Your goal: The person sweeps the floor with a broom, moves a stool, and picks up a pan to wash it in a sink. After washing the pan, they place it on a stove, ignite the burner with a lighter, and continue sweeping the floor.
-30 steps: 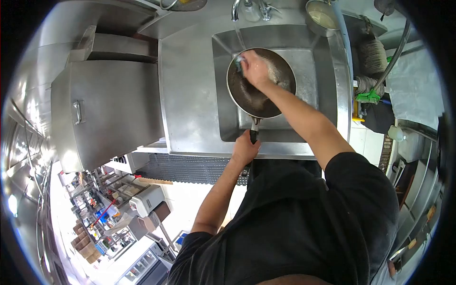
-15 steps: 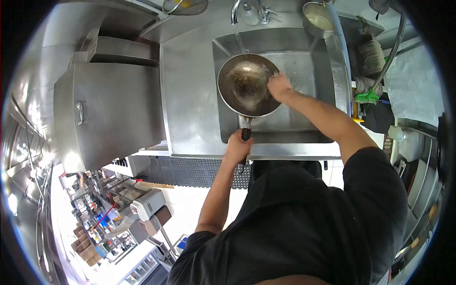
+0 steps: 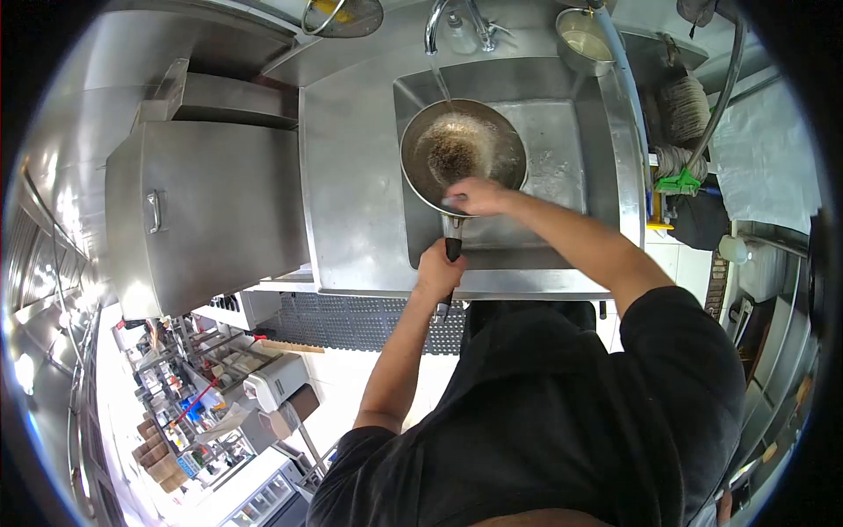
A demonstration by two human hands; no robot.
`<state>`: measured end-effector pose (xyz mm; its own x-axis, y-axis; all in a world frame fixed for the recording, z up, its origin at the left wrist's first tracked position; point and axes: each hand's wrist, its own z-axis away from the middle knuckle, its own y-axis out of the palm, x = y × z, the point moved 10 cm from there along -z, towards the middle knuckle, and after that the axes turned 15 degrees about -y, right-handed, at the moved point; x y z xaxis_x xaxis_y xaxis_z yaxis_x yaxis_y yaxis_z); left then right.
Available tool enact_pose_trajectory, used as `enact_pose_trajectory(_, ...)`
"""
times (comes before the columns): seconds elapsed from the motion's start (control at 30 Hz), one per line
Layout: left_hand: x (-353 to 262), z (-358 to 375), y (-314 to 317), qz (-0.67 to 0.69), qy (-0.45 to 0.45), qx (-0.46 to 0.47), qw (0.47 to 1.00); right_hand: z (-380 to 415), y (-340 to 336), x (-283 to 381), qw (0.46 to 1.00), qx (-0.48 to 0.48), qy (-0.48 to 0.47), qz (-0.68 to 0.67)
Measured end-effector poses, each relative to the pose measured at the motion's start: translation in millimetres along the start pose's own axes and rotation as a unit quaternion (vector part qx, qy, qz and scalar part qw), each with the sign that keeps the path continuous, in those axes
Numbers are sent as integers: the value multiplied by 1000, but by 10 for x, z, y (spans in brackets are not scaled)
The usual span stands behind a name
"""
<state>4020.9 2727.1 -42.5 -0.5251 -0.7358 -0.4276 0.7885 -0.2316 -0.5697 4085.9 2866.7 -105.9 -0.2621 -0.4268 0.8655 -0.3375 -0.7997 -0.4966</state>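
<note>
A frying pan (image 3: 505,145) with a dark handle rests over the sink basin, its inside brown and wet. My left hand (image 3: 438,270) is wrapped round the handle near the sink's front edge. At the pan's near rim, my right hand (image 3: 477,197) is closed on a small grey scouring pad (image 3: 455,202), mostly covered by the fingers. Water runs from the faucet (image 3: 432,35) into the far side of the pan, where it swirls and foams.
The steel sink (image 3: 562,158) surrounds the pan. A metal pot (image 3: 587,46) stands at its back right corner, and a soap bottle (image 3: 460,37) by the faucet. A blue-grey hose (image 3: 622,70) runs along the right. A steel cabinet (image 3: 211,220) stands left.
My right hand has moved from the pan's right side toward me, to the near rim by the handle. My left hand keeps its hold on the handle.
</note>
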Motion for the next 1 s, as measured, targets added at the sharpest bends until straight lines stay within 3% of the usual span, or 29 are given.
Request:
enact_pose_trajectory(0.07, 58, -15, 19, 14, -9, 10, 1000, 227, -88, -418, 980, 75, 94, 157)
enact_pose_trajectory(0.13, 41, 32, 72, 19, -1, 22, 1000, 157, -347, -1046, 918, 88, 191, 337)
enact_pose_trajectory(0.2, -13, 58, 146, 7, 7, 23, 1000, 57, -942, -879, 890, -180, 88, 409)
enact_pose_trajectory(0.27, -56, 88, 257, -29, 13, 15, 999, -168, -1127, -776, 900, -317, 20, 297)
enact_pose_trajectory(0.33, -47, 7, 305, -41, 25, -1, 999, -270, -859, -459, 962, -236, 73, 114)
enact_pose_trajectory(0.37, -69, -35, 292, -45, 32, -12, 998, -457, -508, -495, 974, -206, 1, 96)
enact_pose_trajectory(0.4, -73, -51, 267, -32, 22, -9, 999, -438, -234, -479, 987, -148, 24, 50)
enact_pose_trajectory(0.47, -36, -44, 223, -3, -2, -4, 1000, -159, -63, -286, 995, -57, 33, 71)
enact_pose_trajectory(0.57, 125, -116, 268, -45, 67, -77, 994, 62, -378, -640, 973, -31, 142, 178)
enact_pose_trajectory(0.67, 123, -53, 307, -9, 13, -44, 999, -61, -980, -833, 948, -218, 138, 186)
enact_pose_trajectory(0.77, 89, -181, 335, -46, 6, -43, 998, -204, -544, -640, 971, -174, 93, 132)
enact_pose_trajectory(0.8, 74, -219, 338, -38, -12, -38, 998, -250, -236, -618, 978, -164, 13, 126)
enact_pose_trajectory(0.87, 17, -326, 288, -21, -40, -27, 999, -134, 9, -518, 996, -30, 51, 69)
enact_pose_trajectory(0.9, -37, -389, 260, -35, 24, -59, 997, -80, -56, -615, 995, -31, 58, 79)
enact_pose_trajectory(0.93, 9, -489, 271, -58, 32, -79, 995, -42, -141, -718, 993, -32, 64, 90)
enact_pose_trajectory(1.0, -96, -475, 140, -99, 36, -124, 987, 196, -874, -701, 972, -196, 83, 97)
